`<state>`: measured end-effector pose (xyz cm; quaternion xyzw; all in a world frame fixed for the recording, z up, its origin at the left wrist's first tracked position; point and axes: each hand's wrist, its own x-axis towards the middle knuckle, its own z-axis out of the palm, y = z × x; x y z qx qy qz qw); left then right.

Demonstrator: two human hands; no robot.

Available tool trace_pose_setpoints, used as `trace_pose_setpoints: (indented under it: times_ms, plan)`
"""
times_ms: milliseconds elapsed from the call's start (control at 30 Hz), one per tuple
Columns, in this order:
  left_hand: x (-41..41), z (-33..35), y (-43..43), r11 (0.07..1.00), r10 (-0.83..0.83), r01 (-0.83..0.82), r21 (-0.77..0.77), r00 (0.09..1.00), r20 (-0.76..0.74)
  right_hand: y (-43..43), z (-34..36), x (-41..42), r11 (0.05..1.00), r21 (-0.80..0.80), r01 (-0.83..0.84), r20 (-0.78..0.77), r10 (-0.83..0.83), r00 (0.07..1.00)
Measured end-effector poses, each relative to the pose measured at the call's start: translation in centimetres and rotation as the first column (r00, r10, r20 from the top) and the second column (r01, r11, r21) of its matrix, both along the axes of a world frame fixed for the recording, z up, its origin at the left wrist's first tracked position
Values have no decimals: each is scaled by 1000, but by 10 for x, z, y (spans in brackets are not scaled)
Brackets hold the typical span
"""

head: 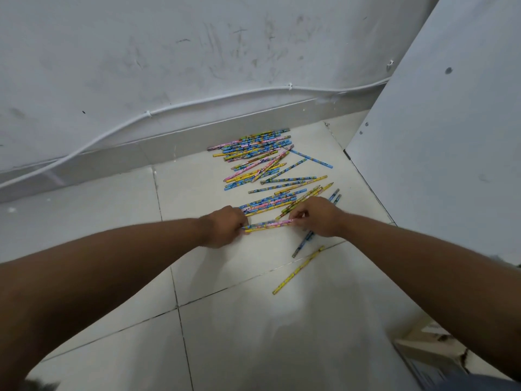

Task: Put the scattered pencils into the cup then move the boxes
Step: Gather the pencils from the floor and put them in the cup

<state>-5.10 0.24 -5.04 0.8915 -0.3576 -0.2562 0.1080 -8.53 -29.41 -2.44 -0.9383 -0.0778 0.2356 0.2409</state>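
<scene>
Left hand (225, 230) and right hand (317, 217) each pinch an end of a small bundle of colourful printed wooden pencils (266, 224) just above the white tiled floor (239, 320). The remaining scattered pencils (262, 165) lie toward the wall skirting. No cup visible. Risk: loosely aligned bundle may splay and drop pencils when lifted.

Many pencils (262, 162) are lying on the floor (112, 215), reaching to the far wall (169, 52). A small bundle (267, 224) is lying nearest, between the left hand (225, 230) and right hand (318, 217). One stray pencil (298, 270) is lying nearer, to the right.
</scene>
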Motion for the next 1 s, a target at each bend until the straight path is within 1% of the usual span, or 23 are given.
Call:
trace_pose_setpoints:
  times_ms: [33, 67, 100, 133, 167, 200, 233, 300, 400, 467, 567, 600, 667, 700, 733, 767, 800, 833, 900, 933, 1000]
  plan:
    - [4, 3, 0, 998, 47, -50, -33, 997, -65, -3, 4, 2, 1000, 20, 16, 3, -16, 1000]
    - [8, 6, 0, 988, 122, -136, -76, 978, -170, -6, 8, 5, 999, 40, 32, 14, -33, 999]
    - [11, 10, -1, 961, 200, -249, -122, 926, -320, -9, 11, 7, 997, 63, 52, 33, -55, 998]
    - [14, 13, -3, 921, 251, -360, -148, 840, -482, -11, 13, 9, 993, 93, 76, 55, -81, 995]
    - [16, 17, -6, 889, 267, -435, -142, 745, -611, -13, 14, 11, 988, 123, 91, 81, -101, 992]
    - [19, 22, -10, 881, 264, -461, -109, 670, -694, -14, 14, 13, 985, 148, 93, 102, -108, 989]
    - [22, 27, -16, 889, 258, -452, -67, 619, -742, -15, 14, 14, 982, 168, 83, 109, -102, 989]
    - [24, 37, -30, 918, 240, -397, -18, 589, -772, -10, 14, 13, 980, 190, 52, 100, -72, 992]
    - [21, 40, -51, 923, 163, -376, -83, 577, -800, 2, 14, 9, 967, 247, 67, 100, -94, 991]
    - [16, 35, -60, 920, 149, -377, -109, 592, -792, 8, 16, 7, 954, 287, 85, 86, -114, 990]
    - [10, 30, -69, 920, 134, -368, -134, 617, -775, 1, 17, 0, 952, 287, 108, 86, -138, 987]
    - [10, 29, -69, 913, 151, -384, -135, 627, -765, -2, 17, -2, 956, 273, 108, 127, -147, 981]
    - [8, 26, -72, 893, 204, -432, -123, 634, -746, -15, 16, -11, 978, 186, 97, 279, -147, 949]
    - [9, 24, -72, 879, 237, -464, -110, 624, -744, -22, 16, -15, 989, 123, 86, 349, -124, 929]
    - [10, 22, -72, 859, 269, -504, -90, 595, -757, -29, 16, -18, 996, 65, 67, 385, -87, 919]
    - [12, 22, -73, 839, 298, -540, -65, 556, -776, -36, 16, -21, 999, 12, 38, 366, -40, 930]
    - [13, 21, -73, 824, 322, -564, -42, 529, -785, -41, 16, -24, 1000, -26, -14, 297, 21, 955]
    - [14, 21, -73, 819, 342, -573, -29, 528, -777, -44, 14, -28, 995, -61, -84, 193, 95, 977]
    - [13, 23, -72, 823, 360, -568, -26, 556, -749, -41, 5, -38, 964, -151, -219, -5, 221, 975]
    - [12, 24, -72, 823, 359, -567, -24, 553, -752, -37, 0, -43, 945, -201, -259, -68, 251, 966]
    - [9, 23, -73, 822, 358, -569, -9, 529, -770, -29, -9, -50, 921, -257, -291, -129, 266, 955]
